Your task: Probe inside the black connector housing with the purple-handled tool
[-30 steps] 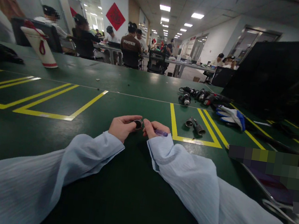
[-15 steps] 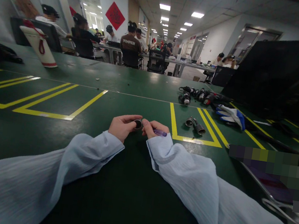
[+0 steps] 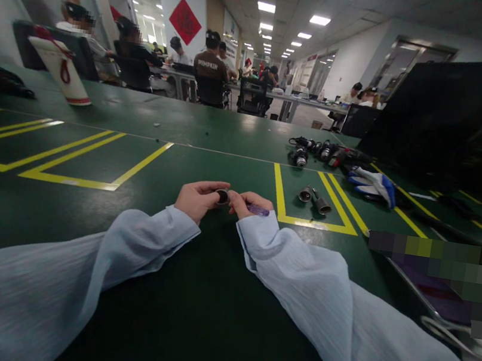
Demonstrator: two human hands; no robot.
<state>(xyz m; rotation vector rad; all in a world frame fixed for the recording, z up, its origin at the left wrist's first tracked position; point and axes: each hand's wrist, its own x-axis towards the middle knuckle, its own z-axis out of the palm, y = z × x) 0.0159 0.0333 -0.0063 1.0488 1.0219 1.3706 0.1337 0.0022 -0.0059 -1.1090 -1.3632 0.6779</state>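
My left hand [image 3: 195, 199] is closed on a small round metal cup-shaped part [image 3: 223, 196], its dark hollow opening turned toward me. My right hand [image 3: 246, 203] pinches a small screwdriver with a see-through purple handle [image 3: 258, 210], which sticks out toward the right cuff. The right fingertips meet the right side of the metal part, and they hide the tool's tip. Both hands are close together above the green table [image 3: 207, 166]. To the right, two similar metal parts [image 3: 305, 194] lie inside a yellow-taped area, one of them tipped on its side.
Farther back on the right are dark cylindrical tools with cables [image 3: 301, 157] and a white-and-blue glove [image 3: 374, 185]. A large black screen [image 3: 450, 115] stands at the right. A white-and-red cup [image 3: 62, 72] is at the far left. Several people sit at desks beyond.
Both hands keep nearly the same place and hold. The whole view has shifted very slightly. In the background, a person at the far left has moved to the right.
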